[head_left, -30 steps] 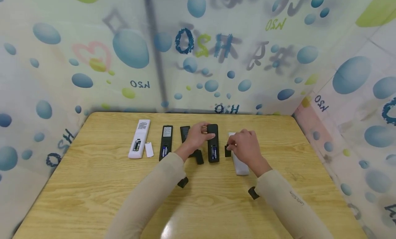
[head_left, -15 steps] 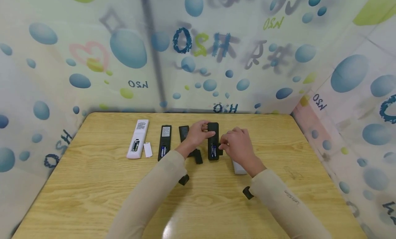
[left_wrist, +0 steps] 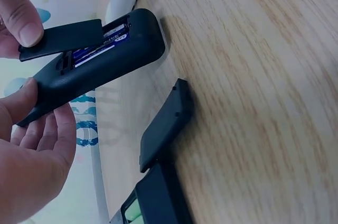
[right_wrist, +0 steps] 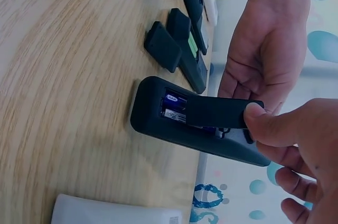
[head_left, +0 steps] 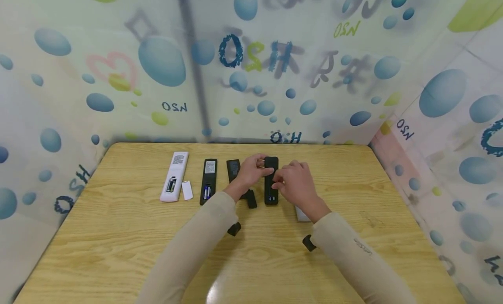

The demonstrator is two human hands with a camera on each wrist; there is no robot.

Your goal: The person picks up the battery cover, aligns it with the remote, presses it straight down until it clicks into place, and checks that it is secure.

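Observation:
Near the middle of the table, in the head view, my left hand (head_left: 251, 171) holds a black remote control (head_left: 272, 162) by its far end, back side up. My right hand (head_left: 295, 181) pinches a black battery cover (right_wrist: 216, 112), thumb on top. The cover lies slantwise over the battery bay, one end lifted toward my fingers. Two blue-and-silver batteries (right_wrist: 173, 106) show in the bay, partly hidden by the cover. The remote is tilted, its far end raised in my left fingers (left_wrist: 58, 131).
To the left lie a white remote (head_left: 174, 177) with its white cover (head_left: 187, 190), a black remote (head_left: 209, 175) with its bay uncovered, and another black remote (head_left: 233, 166) beside a loose cover (head_left: 251, 199). Small black pieces (head_left: 234, 229) lie nearer. A white remote (head_left: 302, 214) is mostly hidden under my right wrist.
My right hand has moved left from over the white remote, bringing the black cover onto the black remote's battery bay. My left hand keeps its hold on the remote.

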